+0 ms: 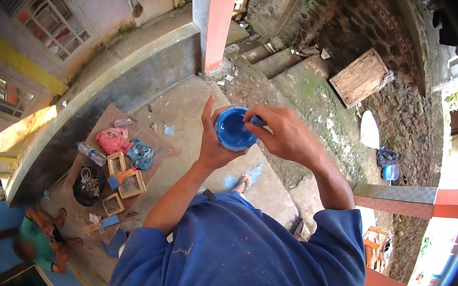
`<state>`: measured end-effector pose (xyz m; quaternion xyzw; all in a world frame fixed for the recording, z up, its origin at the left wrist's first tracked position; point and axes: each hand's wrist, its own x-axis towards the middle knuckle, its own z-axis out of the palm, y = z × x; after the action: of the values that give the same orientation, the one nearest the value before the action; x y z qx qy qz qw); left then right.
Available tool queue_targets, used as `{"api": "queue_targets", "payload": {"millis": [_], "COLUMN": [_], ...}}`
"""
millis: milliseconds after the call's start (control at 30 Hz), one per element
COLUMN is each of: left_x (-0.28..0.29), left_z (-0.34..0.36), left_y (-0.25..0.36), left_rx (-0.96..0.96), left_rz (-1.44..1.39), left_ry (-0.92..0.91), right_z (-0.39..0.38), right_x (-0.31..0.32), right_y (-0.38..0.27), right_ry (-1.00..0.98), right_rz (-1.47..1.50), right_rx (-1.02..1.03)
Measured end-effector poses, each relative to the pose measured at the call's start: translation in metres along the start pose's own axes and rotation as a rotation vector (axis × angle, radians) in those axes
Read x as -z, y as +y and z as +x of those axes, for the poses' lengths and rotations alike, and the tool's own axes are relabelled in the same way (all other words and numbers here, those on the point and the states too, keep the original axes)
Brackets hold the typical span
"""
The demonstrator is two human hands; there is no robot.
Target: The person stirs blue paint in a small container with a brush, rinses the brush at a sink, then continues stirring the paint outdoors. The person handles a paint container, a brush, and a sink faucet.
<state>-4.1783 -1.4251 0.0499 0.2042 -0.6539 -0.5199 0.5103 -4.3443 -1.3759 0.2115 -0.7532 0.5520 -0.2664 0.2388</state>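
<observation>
A round, open blue cup (231,122) with blue liquid in it is held up in front of my chest. My left hand (214,138) is closed round its left side and underside, the index finger pointing up past the rim. At the cup's right rim, my right hand (283,132) has its thumb and fingers pinched together. Between those fingers a short blue piece (257,121) shows, partly hidden by them. Whether it is a separate tool or part of the cup, I cannot make out.
On a low board at left lie small wooden frames (133,184), a red-pink bag (113,140), a blue bag (140,154), a black bag (88,184) and a clear bottle (91,153). Beyond sits a person in green (45,241). A pillar (214,24), steps (275,63) and a wooden panel (360,77) stand ahead.
</observation>
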Motion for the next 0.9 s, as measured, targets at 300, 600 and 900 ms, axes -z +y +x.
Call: {"api": "queue_targets", "payload": {"millis": [300,600,900], "left_x": [-0.005,-0.010,-0.016], "left_z": [0.000,0.000,0.003], "left_y": [-0.003,0.001,0.000], "left_rx": [0.011,0.015,0.021], "left_rz": [0.004,-0.001,-0.003], "left_ry": [-0.023,-0.027,-0.018], "right_z": [0.002,0.001,0.000], "right_x": [0.004,0.005,0.009], "right_y": [0.006,0.011,0.013], "right_ry": [0.024,0.043,0.086], "right_rz": [-0.007,0.011,0.034], "right_rx": [0.027,0.058,0.098]}}
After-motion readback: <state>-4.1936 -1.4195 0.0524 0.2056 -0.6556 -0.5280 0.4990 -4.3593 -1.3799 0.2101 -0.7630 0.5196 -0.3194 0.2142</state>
